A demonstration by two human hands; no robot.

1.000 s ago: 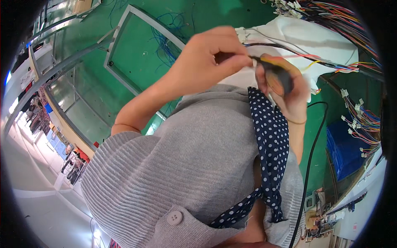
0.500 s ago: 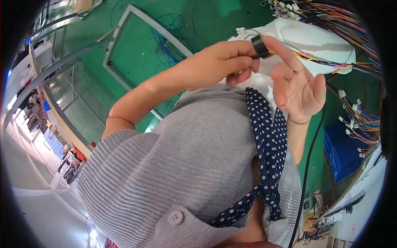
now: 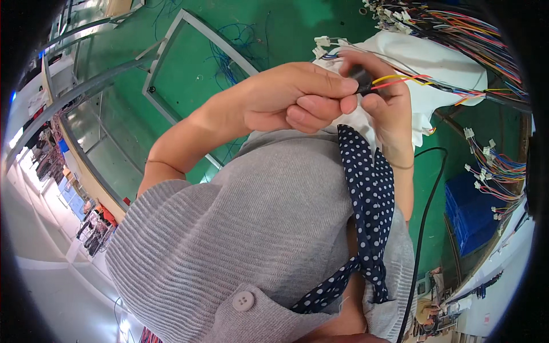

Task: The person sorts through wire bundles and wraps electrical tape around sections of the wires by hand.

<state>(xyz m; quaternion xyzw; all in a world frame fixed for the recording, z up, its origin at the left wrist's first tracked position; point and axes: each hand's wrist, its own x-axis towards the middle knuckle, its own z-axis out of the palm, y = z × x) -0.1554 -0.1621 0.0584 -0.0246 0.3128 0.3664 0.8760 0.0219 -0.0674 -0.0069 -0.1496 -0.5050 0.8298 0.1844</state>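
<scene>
My left hand (image 3: 320, 94) is closed, its thumb and forefinger pinching a wire harness (image 3: 394, 80) of red, yellow and black wires. Beside those fingertips, my right hand (image 3: 390, 111) curls around a black roll of tape (image 3: 360, 76), partly hidden by the fingers. At the pinch the wires look dark, as if wrapped. White plug connectors (image 3: 322, 42) stick out beyond my hands at the harness's far end. Toward the right, the harness runs into a thicker black-sleeved cable (image 3: 506, 102).
White cloth or sheeting (image 3: 452, 63) lies under the harness. Several bundles of coloured wires (image 3: 469, 34) fill the far right, and more connector ends (image 3: 486, 166) hang below them. A grey metal frame (image 3: 166, 51) stands at left on the green floor (image 3: 309, 28), near tangled blue wire (image 3: 231, 66). Blue folded material (image 3: 472, 214) lies at right.
My right hand has turned inward from an open-palmed pose and closed around the tape roll. My left hand has shifted slightly, its thumb now on the wires. The connectors have moved left.
</scene>
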